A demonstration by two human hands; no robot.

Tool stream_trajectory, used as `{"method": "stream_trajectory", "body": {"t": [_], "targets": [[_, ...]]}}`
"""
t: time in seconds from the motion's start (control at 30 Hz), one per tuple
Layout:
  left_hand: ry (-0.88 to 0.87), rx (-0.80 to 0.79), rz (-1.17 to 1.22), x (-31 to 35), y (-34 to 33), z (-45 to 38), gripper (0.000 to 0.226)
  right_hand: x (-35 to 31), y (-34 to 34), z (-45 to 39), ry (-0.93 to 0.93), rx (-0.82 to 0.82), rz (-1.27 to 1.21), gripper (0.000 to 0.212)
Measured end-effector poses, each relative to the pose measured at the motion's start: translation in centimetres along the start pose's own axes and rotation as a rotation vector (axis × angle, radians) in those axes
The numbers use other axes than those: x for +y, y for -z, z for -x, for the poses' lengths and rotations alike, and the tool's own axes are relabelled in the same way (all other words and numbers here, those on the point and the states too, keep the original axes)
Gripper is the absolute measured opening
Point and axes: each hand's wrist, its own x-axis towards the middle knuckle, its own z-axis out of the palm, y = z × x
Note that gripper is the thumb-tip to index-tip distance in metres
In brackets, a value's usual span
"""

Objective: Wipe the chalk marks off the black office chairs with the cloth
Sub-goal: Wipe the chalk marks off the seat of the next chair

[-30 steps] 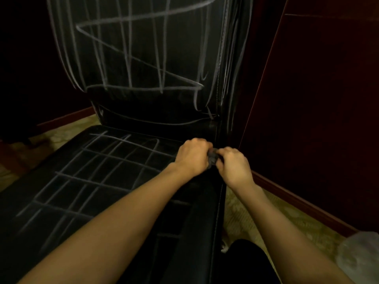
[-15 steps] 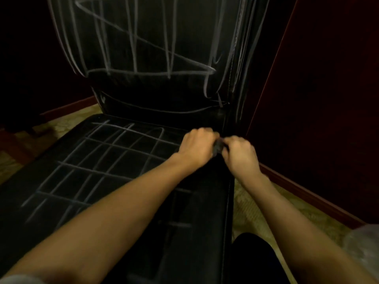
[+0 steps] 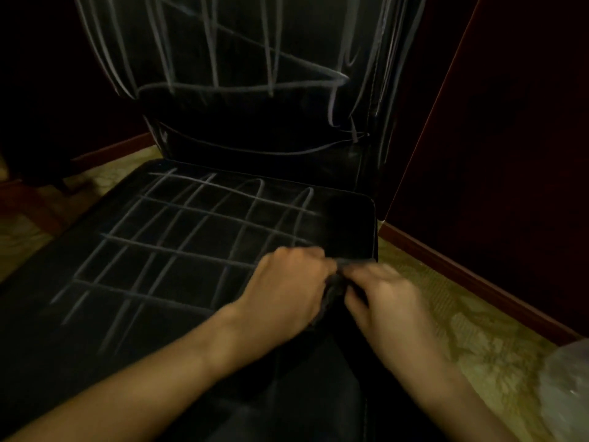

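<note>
both hands sit at the right edge of the chair seat (image 3: pixel 191 250), toward its front half. left hand (image 3: pixel 287 288) and right hand (image 3: pixel 389 301) meet over a small dark cloth (image 3: pixel 334 287), bunched between them; the fingers of each are curled in on it, gripping, though motion blur hides the exact pinch. judgement: the cloth is being gathered or refolded before a wiping pass. to do it well: fold to a flat pad with a clean face out, press with an open palm, stroke one way across the grid from the seat's back edge toward the front, and refold once the face loads with dust so the chalk lifts rather than smears. most of the task looks undone: white chalk marks (image 3: pixel 178 224) form a rough grid over the seat's centre and left, only the back right corner of the seat reads bare. the backrest (image 3: pixel 255 59), rising behind the seat, carries long vertical and diagonal strokes. seat and backrest look like smooth black leatherette, slightly glossy, with piped seams at the edges; chalk lines are powdery, soft-edged. cloth looks soft and limp. right of the seat: patterned yellowish carpet (image 3: pixel 462 314), dark red wood panel (image 3: pixel 494 154), a crinkled clear plastic bag (image 3: pixel 564 387).
</note>
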Motion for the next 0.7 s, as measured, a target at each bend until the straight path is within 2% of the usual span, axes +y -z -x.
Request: {"method": "stream_trajectory", "body": {"t": [0.07,0.13,0.2,0.3,0.43,0.5,0.57,0.6,0.7], "targets": [[0.106,0.063,-0.061,-0.8,-0.4,-3.0,0.051,0.7,-0.6,-3.4,-0.033,-0.014,0.077,0.027],[0.215,0.066,-0.091,-1.7,-0.6,-6.1,0.029,1.3,-1.3,-7.0,-0.065,-0.004,0.113,0.031],[0.269,0.070,-0.120,-2.1,-0.6,-7.7,0.021,1.1,-1.7,-8.8,-0.111,-0.032,0.138,0.031],[0.242,0.082,-0.101,-1.8,-0.5,-6.6,0.021,0.4,-1.3,-7.5,-0.088,-0.027,0.154,0.025],[0.107,0.147,-0.145,0.6,-0.6,2.0,0.007,-1.9,0.7,0.2,0.013,-0.106,0.121,0.021],[0.088,0.166,-0.067,2.3,-0.8,6.9,0.015,-4.0,1.2,3.9,0.075,-0.093,0.054,0.019],[0.123,0.147,0.000,3.1,-1.1,9.9,0.005,-5.1,0.9,5.8,0.132,-0.079,-0.002,0.022],[0.157,0.131,0.016,3.2,-0.9,10.1,0.014,-5.1,0.7,5.7,0.151,-0.075,0.000,0.023],[0.316,0.064,-0.187,2.3,-0.4,6.5,0.020,-4.3,0.1,2.3,0.111,-0.160,0.082,0.029]]}}
